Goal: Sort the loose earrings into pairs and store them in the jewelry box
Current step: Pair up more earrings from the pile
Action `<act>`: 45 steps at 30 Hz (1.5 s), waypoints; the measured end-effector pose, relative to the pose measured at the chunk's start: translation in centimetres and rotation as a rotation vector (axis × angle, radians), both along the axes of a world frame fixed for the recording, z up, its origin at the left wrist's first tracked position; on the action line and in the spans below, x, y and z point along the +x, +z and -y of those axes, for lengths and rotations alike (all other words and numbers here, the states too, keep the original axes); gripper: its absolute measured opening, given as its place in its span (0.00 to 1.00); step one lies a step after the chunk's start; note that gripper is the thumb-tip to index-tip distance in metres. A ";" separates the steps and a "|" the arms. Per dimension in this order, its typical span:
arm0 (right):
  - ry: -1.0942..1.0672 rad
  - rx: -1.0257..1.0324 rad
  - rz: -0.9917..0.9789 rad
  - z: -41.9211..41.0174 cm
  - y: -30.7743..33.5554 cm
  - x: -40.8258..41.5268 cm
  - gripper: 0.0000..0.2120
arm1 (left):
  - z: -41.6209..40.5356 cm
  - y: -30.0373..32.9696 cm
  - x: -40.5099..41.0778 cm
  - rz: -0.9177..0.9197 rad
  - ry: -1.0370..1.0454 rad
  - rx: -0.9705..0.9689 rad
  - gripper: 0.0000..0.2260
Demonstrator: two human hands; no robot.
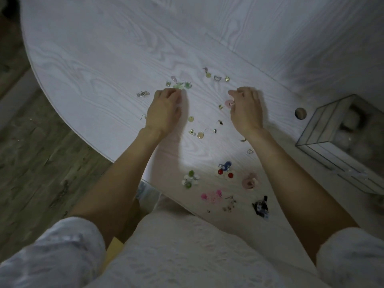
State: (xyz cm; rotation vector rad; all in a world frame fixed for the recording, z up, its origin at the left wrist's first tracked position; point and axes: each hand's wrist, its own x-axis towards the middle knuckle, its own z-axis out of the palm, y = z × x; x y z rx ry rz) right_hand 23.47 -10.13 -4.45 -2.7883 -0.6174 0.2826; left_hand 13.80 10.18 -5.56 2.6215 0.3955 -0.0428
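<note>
Several loose earrings lie scattered over a white wood-grain table (108, 65). My left hand (164, 111) has curled fingers whose tips meet a cluster of green earrings (180, 85); whether it pinches one is hidden. My right hand (246, 109) hovers with curled fingers just over a pink round earring (229, 103). Nearer me lie a green-and-white flower pair (190, 179), red bead earrings (225, 173), a blue one (226, 164), pink ones (212, 196) and a black one (260, 205). The glass jewelry box (324, 129) stands at the right.
A round cable hole (300, 113) is in the tabletop left of the box. The table's curved edge runs down the left, with wooden floor (31, 152) beyond. A white wall panel rises behind the table at the upper right.
</note>
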 end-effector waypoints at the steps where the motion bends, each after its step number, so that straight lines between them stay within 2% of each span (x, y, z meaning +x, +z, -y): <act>1: -0.003 -0.027 -0.004 0.0 -0.2 0.4 0.18 | 0.0 -0.2 0.3 -0.002 -0.019 0.028 0.18; 6: 0.117 -0.074 0.057 -0.5 -0.2 0.6 0.13 | 0.9 -0.7 -0.3 0.095 -0.110 -0.002 0.07; 8: 0.160 -0.069 0.070 -0.9 0.0 0.5 0.10 | 1.2 -0.5 -0.6 0.089 -0.105 -0.058 0.07; 12: 0.153 -0.008 0.056 -0.9 0.2 0.0 0.06 | 1.3 0.1 -0.3 0.087 0.049 -0.189 0.11; 15: 0.109 0.053 0.004 -0.7 0.2 -0.7 0.05 | 1.3 0.7 0.3 0.118 0.195 -0.216 0.19; 19: 0.075 0.093 -0.051 -0.6 -0.1 -1.9 0.07 | 1.4 0.6 1.3 -0.093 0.183 -0.200 0.26; 23: 0.035 0.107 -0.078 -0.4 -0.4 -3.0 0.09 | 1.9 0.6 1.5 -0.082 0.141 -0.197 0.14; 28: -0.002 0.164 -0.070 0.2 -0.4 -3.8 0.07 | 1.5 0.6 1.8 -0.065 0.164 -0.224 0.08; 31: -0.029 0.147 -0.050 0.5 -0.1 -4.1 0.08 | 1.0 0.7 1.6 -0.032 0.150 -0.254 0.08; 34: -0.074 0.105 -0.024 1.0 0.8 -4.5 0.07 | 1.0 1.6 0.7 0.072 0.125 -0.401 0.07; 37: -0.091 0.215 -0.039 1.4 1.9 -6.0 0.05 | 1.8 3.4 -1.5 0.149 0.052 -0.542 0.08; 40: -0.099 0.347 -0.079 2.1 2.7 -8.2 0.03 | 2.2 4.1 -4.5 0.152 -0.022 -0.543 0.08; 45: -0.151 0.362 -0.161 3.7 3.0 -10.4 0.05 | 3.5 2.5 -8.3 0.081 0.009 -0.490 0.07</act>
